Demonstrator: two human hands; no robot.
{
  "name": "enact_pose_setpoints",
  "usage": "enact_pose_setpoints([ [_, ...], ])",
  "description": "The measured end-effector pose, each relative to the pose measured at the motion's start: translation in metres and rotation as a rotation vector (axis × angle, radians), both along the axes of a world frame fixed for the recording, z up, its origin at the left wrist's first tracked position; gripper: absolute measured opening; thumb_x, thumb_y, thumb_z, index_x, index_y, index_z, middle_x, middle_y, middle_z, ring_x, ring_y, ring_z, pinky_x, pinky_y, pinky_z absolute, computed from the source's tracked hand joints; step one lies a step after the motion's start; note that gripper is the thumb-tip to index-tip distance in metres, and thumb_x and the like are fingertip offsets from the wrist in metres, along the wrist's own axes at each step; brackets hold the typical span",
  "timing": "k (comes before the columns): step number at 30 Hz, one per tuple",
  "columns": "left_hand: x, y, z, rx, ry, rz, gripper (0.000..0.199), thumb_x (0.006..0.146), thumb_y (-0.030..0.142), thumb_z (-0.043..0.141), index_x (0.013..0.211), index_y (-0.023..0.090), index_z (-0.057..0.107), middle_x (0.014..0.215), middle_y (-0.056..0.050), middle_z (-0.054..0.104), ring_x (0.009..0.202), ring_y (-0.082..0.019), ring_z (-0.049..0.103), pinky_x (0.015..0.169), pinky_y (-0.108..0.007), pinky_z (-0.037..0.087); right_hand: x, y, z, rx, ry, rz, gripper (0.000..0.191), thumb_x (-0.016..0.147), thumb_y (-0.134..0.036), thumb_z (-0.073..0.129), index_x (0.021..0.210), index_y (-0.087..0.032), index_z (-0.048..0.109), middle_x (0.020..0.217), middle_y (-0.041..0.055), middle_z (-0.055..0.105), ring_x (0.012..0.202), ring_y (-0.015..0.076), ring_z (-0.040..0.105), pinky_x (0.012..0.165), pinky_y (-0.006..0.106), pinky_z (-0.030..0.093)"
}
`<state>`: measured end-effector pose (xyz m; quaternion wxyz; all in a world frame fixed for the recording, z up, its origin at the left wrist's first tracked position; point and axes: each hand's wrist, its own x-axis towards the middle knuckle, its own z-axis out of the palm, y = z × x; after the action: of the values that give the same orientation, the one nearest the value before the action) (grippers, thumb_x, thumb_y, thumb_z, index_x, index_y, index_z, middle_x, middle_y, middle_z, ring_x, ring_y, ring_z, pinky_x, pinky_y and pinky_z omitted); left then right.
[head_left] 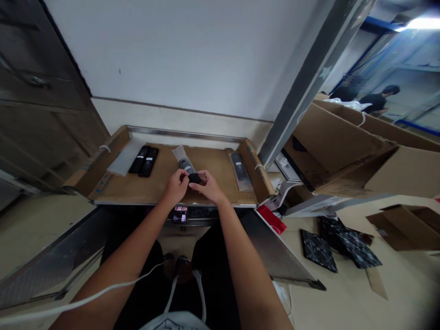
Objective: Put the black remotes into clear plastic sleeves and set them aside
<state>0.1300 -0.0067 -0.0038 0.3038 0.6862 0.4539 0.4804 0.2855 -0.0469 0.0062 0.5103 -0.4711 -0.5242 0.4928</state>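
Observation:
My left hand [176,186] and my right hand [209,187] meet over a cardboard-topped bench [165,169], their fingertips pinching a small black object [195,178] from both sides. Just behind it lies a grey cylindrical item [184,164] on a clear plastic sleeve [178,152]. Left of my hands are two black remote controls [143,161] side by side, with a white foam sheet [125,156] beyond them. To the right, another dark remote [239,167] lies in a clear bag.
A phone [180,214] sits at the bench's near edge. Cardboard boxes [343,146] are stacked at right, with black patterned sheets [318,250] and a red card [271,219] on the floor. A grey cabinet [41,91] stands left. A co-worker [376,101] is far right.

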Motion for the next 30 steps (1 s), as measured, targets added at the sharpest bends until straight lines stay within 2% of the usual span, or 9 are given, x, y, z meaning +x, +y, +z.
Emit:
enact_pose_setpoints([
  [3,-0.001,0.001,0.001,-0.012,0.000,-0.014,0.008,0.082,0.019,0.051,0.085,0.021,0.058,0.078,0.000,0.062,0.072,-0.017,0.059,0.070,-0.030,0.046,-0.001,0.001,-0.003,0.031,-0.024,-0.038,0.056,0.061,-0.043,0.084,0.099,-0.024,0.049,0.093,0.0005,0.069,0.075,0.0147,0.065,0.057,0.023,0.051],
  [9,-0.002,0.002,-0.002,-0.061,-0.043,-0.080,0.007,0.082,0.022,0.052,0.086,0.021,0.057,0.077,0.001,0.061,0.069,-0.016,0.059,0.067,-0.028,0.046,-0.005,0.002,-0.006,0.008,-0.050,-0.111,0.054,0.063,-0.049,0.082,0.093,-0.023,0.046,0.075,-0.0040,0.065,0.058,0.0123,0.060,0.047,0.022,0.046],
  [12,-0.002,0.003,-0.005,-0.098,-0.119,-0.113,0.006,0.082,0.023,0.052,0.086,0.021,0.056,0.076,0.001,0.060,0.068,-0.016,0.060,0.065,-0.029,0.048,-0.003,0.001,-0.003,0.004,-0.024,-0.105,0.051,0.065,-0.047,0.080,0.095,-0.024,0.046,0.076,-0.0036,0.066,0.060,0.0131,0.061,0.047,0.022,0.046],
  [17,-0.003,0.002,-0.004,-0.165,-0.189,-0.128,0.005,0.082,0.022,0.051,0.086,0.021,0.055,0.071,0.002,0.059,0.063,-0.015,0.061,0.064,-0.029,0.050,0.003,0.001,0.000,-0.034,0.074,0.010,0.050,0.064,-0.041,0.081,0.098,-0.024,0.048,0.083,-0.0021,0.068,0.071,0.0138,0.066,0.054,0.021,0.048],
  [23,-0.003,0.000,-0.001,-0.186,-0.221,-0.173,0.004,0.082,0.022,0.053,0.085,0.020,0.056,0.073,0.002,0.061,0.064,-0.014,0.062,0.064,-0.028,0.051,0.003,0.004,-0.002,-0.029,0.085,-0.002,0.057,0.065,-0.038,0.080,0.112,-0.024,0.050,0.085,-0.0014,0.070,0.069,0.0130,0.064,0.053,0.021,0.048],
  [30,-0.003,-0.002,-0.004,-0.173,-0.198,-0.228,0.007,0.082,0.026,0.056,0.085,0.020,0.057,0.071,0.002,0.061,0.065,-0.014,0.062,0.063,-0.026,0.049,-0.006,0.013,-0.012,-0.016,-0.068,-0.184,0.040,0.065,-0.044,0.078,0.089,-0.021,0.057,0.076,-0.0007,0.068,0.062,0.0134,0.061,0.049,0.021,0.045],
])
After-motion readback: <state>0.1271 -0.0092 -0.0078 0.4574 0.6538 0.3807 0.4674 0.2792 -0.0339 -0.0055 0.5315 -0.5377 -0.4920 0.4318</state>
